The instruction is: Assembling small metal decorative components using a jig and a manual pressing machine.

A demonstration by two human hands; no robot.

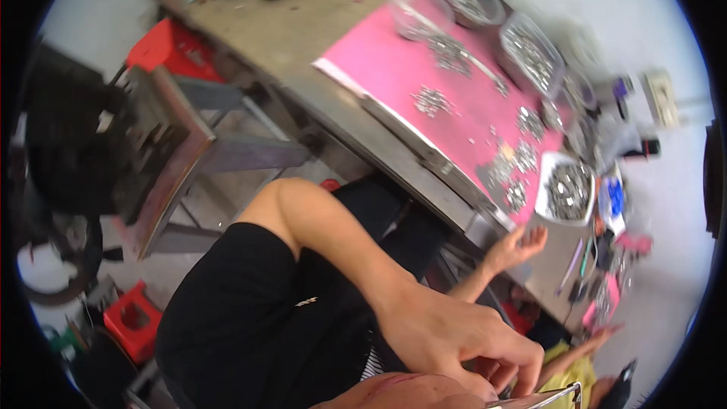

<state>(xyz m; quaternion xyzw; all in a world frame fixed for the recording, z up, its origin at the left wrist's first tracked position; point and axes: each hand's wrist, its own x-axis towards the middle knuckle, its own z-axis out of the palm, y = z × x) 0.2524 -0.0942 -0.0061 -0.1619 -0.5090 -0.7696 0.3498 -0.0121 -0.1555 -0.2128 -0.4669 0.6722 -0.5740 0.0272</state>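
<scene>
My left hand (460, 333) is close to the camera at the bottom, its arm bent and coming out of a black sleeve. Its fingers are curled in, and whatever lies inside them is hidden. Right beside those fingers a thin metal frame (569, 392), like that of spectacles, cuts into the lower edge. My right hand (519, 248) is at the table's near edge, fingers loosely bent and apart with nothing in them. Closest to it are the corner of a pink sheet (379, 53) and a white tray (542, 201) full of small shiny metal parts.
On the pink sheet lie several heaps of silvery parts (432, 101). Clear plastic tubs (559, 85) line its far side. Pens (585, 257) lie to the right. A person in yellow (573, 380) sits at lower right. Left are a wooden stool (250, 153) and red plastic stools (138, 318).
</scene>
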